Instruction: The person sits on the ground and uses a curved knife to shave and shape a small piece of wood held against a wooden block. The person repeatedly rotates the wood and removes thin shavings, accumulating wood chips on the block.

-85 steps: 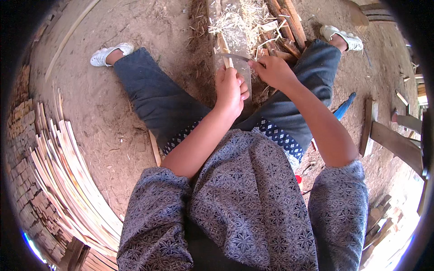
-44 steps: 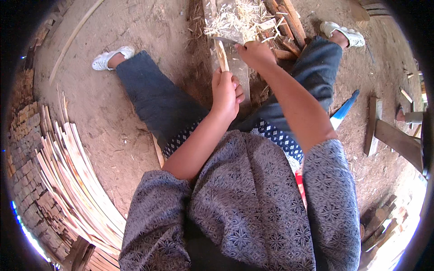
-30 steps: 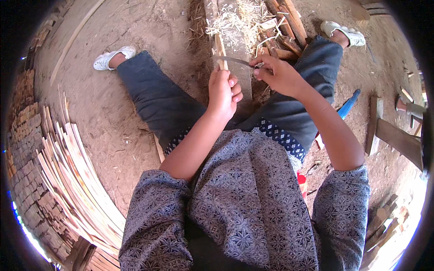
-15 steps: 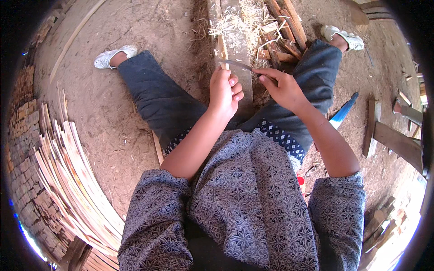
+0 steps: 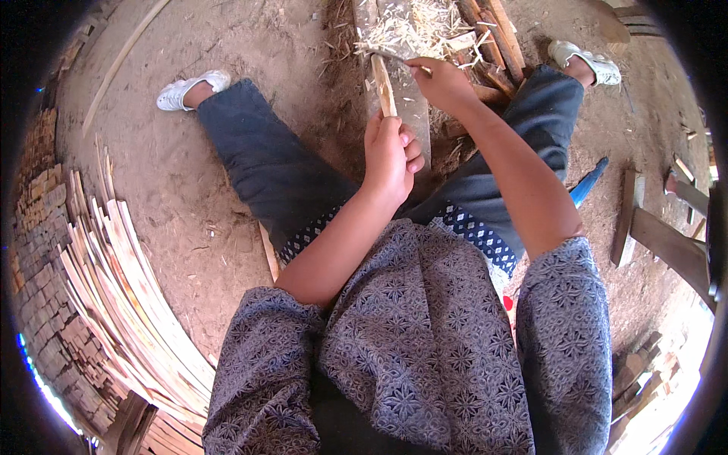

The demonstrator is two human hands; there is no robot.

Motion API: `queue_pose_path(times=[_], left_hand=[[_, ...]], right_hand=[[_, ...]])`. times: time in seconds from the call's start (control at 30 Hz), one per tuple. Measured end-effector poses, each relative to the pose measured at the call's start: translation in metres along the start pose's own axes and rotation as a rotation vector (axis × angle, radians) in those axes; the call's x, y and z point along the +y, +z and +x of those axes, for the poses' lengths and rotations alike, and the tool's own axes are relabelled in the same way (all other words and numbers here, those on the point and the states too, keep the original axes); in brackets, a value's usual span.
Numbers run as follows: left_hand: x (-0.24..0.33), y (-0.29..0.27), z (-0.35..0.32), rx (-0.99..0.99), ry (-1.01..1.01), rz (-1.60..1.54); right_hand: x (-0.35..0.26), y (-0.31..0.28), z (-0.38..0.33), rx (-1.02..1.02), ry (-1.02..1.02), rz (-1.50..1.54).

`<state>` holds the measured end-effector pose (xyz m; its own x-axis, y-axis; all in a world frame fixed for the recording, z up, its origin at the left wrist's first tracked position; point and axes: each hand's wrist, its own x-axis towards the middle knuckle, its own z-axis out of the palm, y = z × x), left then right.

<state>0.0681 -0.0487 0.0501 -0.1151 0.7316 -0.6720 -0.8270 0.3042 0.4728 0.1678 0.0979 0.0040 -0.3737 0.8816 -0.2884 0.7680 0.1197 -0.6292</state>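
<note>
My left hand [image 5: 390,155] is closed around the near end of a pale wooden stick [image 5: 384,87], which points away from me over a long plank [image 5: 418,121]. My right hand [image 5: 442,82] grips a knife by its handle, mostly hidden in the fingers. The thin dark knife blade [image 5: 388,54] lies across the far end of the stick. Pale wood shavings [image 5: 409,30] are heaped on the plank just beyond the blade.
Split wood pieces [image 5: 497,38] lie right of the plank. A bundle of long wooden strips [image 5: 136,296] is at left, beside stacked wood blocks [image 5: 45,258]. A blue object [image 5: 588,184] lies beyond my right knee, near a wooden frame [image 5: 667,243].
My right hand has moved away from me with the knife, from the stick's near part to its far end. My left hand has shifted slightly nearer and right, and more of the stick shows.
</note>
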Motion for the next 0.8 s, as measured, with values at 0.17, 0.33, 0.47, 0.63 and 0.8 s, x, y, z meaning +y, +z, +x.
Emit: queue_pose_path(times=[0.17, 0.33, 0.47, 0.63, 0.8], left_hand=[[0.000, -0.010, -0.001, -0.025, -0.016, -0.013], [0.002, -0.013, 0.000, -0.047, -0.003, 0.010], [-0.001, -0.009, 0.000, -0.017, 0.002, 0.021], [0.002, -0.002, 0.001, 0.000, -0.017, 0.012], [0.001, -0.013, -0.003, -0.007, -0.014, 0.015]], right_hand=[[0.003, -0.032, -0.050, -0.114, -0.054, 0.085], [0.013, -0.040, -0.084, -0.084, -0.165, 0.112], [0.006, -0.024, -0.058, -0.048, -0.093, -0.017], [0.014, 0.001, 0.007, 0.004, -0.088, -0.093], [0.010, -0.009, -0.012, -0.004, -0.068, 0.099]])
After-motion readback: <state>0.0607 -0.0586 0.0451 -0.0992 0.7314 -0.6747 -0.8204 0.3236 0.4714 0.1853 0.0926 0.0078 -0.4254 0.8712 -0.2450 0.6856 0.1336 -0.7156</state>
